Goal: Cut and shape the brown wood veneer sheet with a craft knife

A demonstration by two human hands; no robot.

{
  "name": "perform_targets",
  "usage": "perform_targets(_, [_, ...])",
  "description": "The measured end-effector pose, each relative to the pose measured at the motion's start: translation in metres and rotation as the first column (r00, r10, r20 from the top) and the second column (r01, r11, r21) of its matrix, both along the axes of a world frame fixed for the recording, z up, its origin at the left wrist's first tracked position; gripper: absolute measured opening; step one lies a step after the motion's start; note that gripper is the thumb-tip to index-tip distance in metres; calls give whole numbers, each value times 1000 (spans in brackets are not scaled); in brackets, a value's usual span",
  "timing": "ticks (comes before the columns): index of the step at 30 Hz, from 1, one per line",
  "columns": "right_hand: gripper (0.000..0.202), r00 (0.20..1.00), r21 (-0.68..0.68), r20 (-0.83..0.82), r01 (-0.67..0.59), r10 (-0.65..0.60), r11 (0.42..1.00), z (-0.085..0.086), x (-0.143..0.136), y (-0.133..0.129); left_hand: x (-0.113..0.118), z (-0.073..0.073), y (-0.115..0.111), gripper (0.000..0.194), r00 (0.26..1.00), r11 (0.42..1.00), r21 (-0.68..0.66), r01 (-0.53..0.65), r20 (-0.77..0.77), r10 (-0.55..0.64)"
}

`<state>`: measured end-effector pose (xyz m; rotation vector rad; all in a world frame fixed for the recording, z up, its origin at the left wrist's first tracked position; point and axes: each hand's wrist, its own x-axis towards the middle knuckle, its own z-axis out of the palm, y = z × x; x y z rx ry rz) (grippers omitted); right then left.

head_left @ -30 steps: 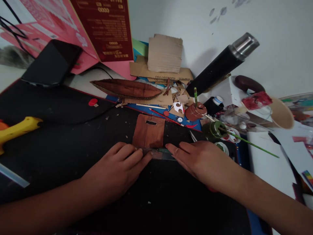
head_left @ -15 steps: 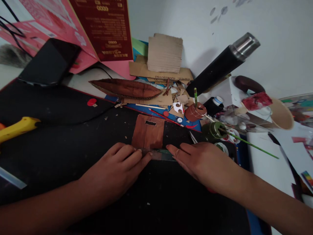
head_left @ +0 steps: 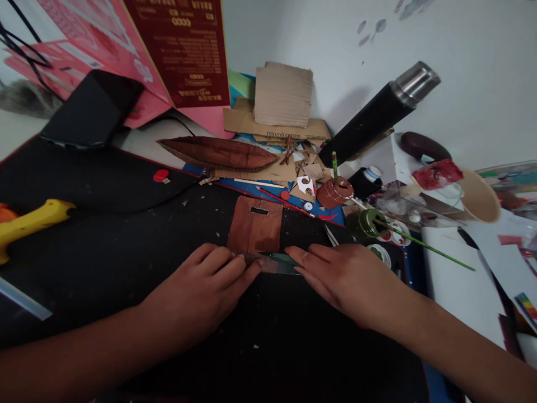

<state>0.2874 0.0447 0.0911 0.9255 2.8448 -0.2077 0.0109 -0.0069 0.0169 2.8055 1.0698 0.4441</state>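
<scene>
A brown-painted card piece with a small rectangular slot lies flat on the black mat. Across its near edge runs a clear flat strip, perhaps a ruler. My left hand is closed, with its fingertips pressed on the strip's left part. At the right end, my right hand pinches the same strip between thumb and fingers. A greenish area shows through or along the strip close to my right fingertips; what it is I cannot make out.
Behind lies a brown boat-shaped piece beside cardboard scraps. A brown paint jar, a green paint jar with a brush, scissors and a black thermos stand or lie right. A yellow-handled tool is left.
The view has shifted slightly, so things at the left appear a little further right. Both hands keep their places on the strip, and the brown card stays put.
</scene>
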Motion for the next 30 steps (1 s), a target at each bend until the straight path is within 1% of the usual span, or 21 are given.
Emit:
perform_targets(8, [31, 1000, -7, 29, -6, 7, 1000, -5, 0, -1, -1, 1, 0, 45, 1000, 1000, 6, 5, -31, -5])
perform_targets(21, [31, 1000, 10, -8, -3, 3, 1000, -2, -2, 1, -2, -1, 0, 41, 1000, 1000, -3, -4, -23, 4])
perform_targets(30, [34, 998, 13, 54, -23, 23, 1000, -6, -1, 2, 0, 2, 1, 42, 1000, 1000, -5, -8, -27, 8])
